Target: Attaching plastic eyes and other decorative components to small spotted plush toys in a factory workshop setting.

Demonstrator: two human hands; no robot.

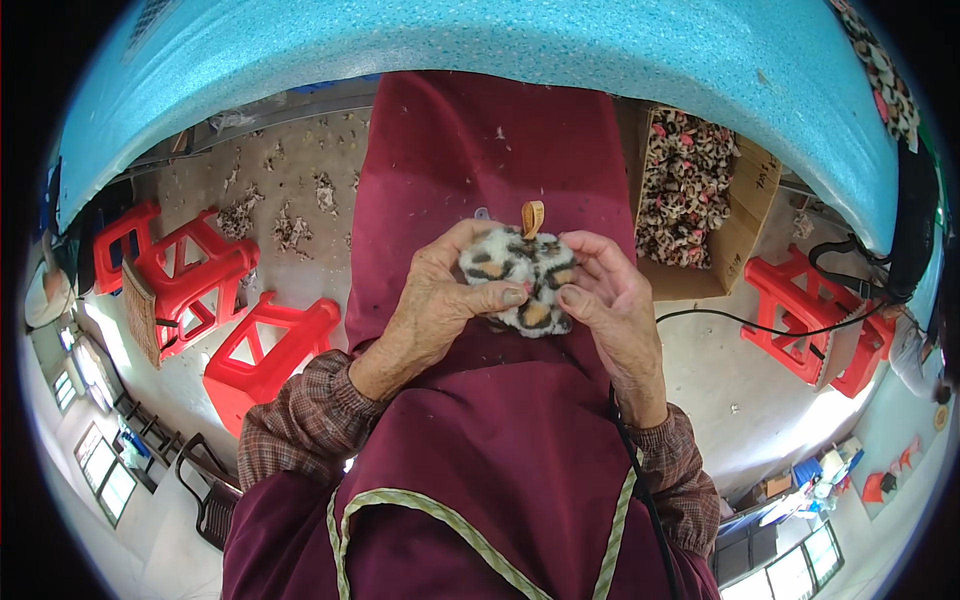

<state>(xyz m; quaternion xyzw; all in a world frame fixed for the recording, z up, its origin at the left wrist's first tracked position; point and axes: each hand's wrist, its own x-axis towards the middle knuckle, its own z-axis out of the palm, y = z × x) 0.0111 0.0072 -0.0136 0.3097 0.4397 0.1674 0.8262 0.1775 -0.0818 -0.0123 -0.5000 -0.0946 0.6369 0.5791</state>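
Note:
A small fluffy plush piece (522,275), leopard-spotted in white, black and tan, is held above my lap between both hands. From its top edge stands a tan ribbon loop (533,217). My left hand (455,278) pinches the piece from its left side, thumb lying across the front and fingers behind. On the other side my right hand (610,290) grips the right edge, its thumb at the lower right. Both sets of fingertips are partly hidden behind the plush. Beneath lies a maroon apron (490,150) spread over my lap.
A blue speckled tabletop (480,45) curves across the far side. Right of my lap, a cardboard box (745,220) holds many spotted plush pieces. Red stools (265,350) stand at left, and another red stool (790,310) at right. Fabric scraps (290,230) litter the floor. A black cord (715,312) runs rightward.

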